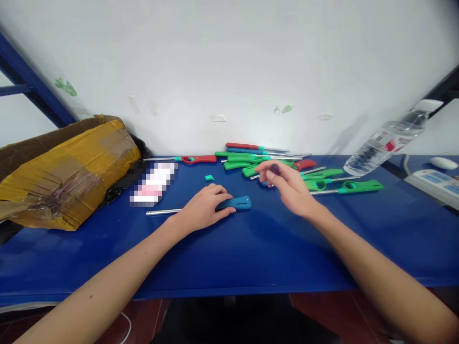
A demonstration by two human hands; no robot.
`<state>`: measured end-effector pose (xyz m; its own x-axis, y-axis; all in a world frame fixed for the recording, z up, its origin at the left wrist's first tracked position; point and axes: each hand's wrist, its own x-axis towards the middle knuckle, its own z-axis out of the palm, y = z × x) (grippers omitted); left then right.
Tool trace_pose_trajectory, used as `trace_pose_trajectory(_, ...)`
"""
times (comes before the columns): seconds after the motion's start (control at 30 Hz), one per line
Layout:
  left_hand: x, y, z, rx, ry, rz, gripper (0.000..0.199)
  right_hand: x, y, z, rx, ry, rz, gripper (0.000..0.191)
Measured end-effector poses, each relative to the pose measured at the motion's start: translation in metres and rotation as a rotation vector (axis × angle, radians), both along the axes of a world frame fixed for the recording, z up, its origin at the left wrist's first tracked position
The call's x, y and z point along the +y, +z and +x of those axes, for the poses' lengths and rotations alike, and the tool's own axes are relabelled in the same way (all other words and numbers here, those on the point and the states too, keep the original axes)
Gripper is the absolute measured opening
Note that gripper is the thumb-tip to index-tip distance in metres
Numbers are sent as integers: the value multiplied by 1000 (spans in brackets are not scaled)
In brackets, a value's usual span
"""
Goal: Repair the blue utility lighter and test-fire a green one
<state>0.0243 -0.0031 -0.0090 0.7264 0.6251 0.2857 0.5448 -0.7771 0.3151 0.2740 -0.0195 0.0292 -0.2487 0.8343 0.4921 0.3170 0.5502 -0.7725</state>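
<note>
My left hand (206, 207) is wrapped over a blue lighter (242, 203) lying on the blue table, its metal rod pointing left and its handle end pointing right. My right hand (288, 185) is closed around a slim tool with a dark rounded end (275, 168); most of the tool is hidden by the fingers. Behind and beside this hand lie several green lighters (362, 186) and a red one (304, 165). A small turquoise piece (209, 177) rests just beyond my left hand.
At the left, a taped cardboard box (71, 177) stands by black plastic. A red lighter (202, 159) lies near the wall. On the right are a tilted water bottle (385, 143), a white device (435, 184) and a white rounded object (443, 163).
</note>
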Motion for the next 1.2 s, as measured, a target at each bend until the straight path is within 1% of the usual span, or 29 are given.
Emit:
trace_pose_trajectory(0.1,-1,1,0,3,3,5,35,3,-6,-9,335,73,-92,22)
trace_pose_trajectory(0.2,-1,0,0,1,4,14,35,4,-13,-19,487,120,-182,23)
trace_pose_trajectory(0.33,0,-2,0,-8,1,20,34,2,-16,-27,497,101,-225,28)
trace_pose_trajectory(0.43,1,-3,0,-15,-1,17,35,0,-15,-30,493,95,-203,27)
trace_pose_trajectory(0.57,2,-3,1,-14,14,7,36,0,-12,-30,541,74,-152,25)
trace_pose_trajectory(0.73,2,-2,2,-20,11,6,34,1,-12,-31,549,41,-168,27)
trace_pose_trajectory(1.0,1,-3,2,-22,10,16,34,1,-16,-36,505,74,-162,29)
trace_pose_trajectory(1.1,2,-3,2,-17,10,9,34,1,-16,-37,519,84,-167,29)
trace_pose_trajectory(1.2,2,-3,2,-13,6,3,34,2,-17,-36,547,123,-173,27)
